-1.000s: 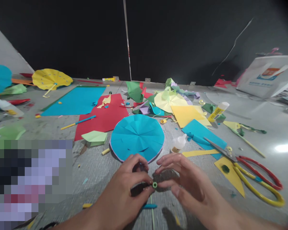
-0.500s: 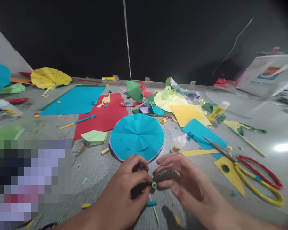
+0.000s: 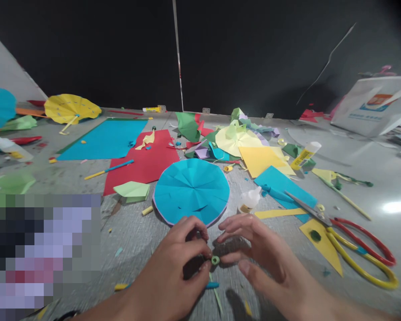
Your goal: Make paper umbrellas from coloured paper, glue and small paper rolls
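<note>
bare worktop (image 3: 132, 238) beside the left hand (image 3: 177, 256) gives passage left of centre; the blue disc (image 3: 192, 189) blocks mid-frame, glue bottle (image 3: 250, 200) and scissors (image 3: 328, 222) the right side

Kinda dim and soft tbh, with blown-out glare on the table (image 3: 381, 187) at right and lower-left pixelated.

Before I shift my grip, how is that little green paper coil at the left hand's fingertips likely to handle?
The green coil should be very light, being small and apparently just rolled paper. Its round outline suggests it could roll if nudged loose. The hollow centre hints it may squash under a hard pinch.
</note>
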`<state>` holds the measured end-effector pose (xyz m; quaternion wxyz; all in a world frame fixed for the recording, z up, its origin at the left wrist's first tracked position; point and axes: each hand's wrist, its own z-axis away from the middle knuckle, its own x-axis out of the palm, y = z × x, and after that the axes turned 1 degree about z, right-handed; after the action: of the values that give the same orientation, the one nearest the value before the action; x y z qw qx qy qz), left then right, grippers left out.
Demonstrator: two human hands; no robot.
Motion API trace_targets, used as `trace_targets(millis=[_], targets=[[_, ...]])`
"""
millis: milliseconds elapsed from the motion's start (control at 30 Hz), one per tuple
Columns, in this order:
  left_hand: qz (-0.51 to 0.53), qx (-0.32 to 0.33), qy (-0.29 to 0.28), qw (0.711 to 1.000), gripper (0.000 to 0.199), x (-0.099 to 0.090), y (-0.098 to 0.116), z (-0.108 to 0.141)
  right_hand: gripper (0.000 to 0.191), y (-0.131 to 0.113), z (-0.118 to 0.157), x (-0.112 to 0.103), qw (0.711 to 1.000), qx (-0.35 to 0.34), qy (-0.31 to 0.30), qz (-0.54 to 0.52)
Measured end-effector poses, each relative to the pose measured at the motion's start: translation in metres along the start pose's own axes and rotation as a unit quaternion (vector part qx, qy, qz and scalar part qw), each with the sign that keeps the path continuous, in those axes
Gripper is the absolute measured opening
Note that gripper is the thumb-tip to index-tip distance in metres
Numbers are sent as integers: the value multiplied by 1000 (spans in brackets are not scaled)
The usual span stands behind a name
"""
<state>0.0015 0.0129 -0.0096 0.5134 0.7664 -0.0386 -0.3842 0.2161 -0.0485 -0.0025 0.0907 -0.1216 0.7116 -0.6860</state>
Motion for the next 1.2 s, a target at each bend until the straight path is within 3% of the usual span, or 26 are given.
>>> trace_targets(millis=[1200], targets=[[0,16,-11,1000,22,0,1,0,20,-6,-3,1,999,4,-7,33]])
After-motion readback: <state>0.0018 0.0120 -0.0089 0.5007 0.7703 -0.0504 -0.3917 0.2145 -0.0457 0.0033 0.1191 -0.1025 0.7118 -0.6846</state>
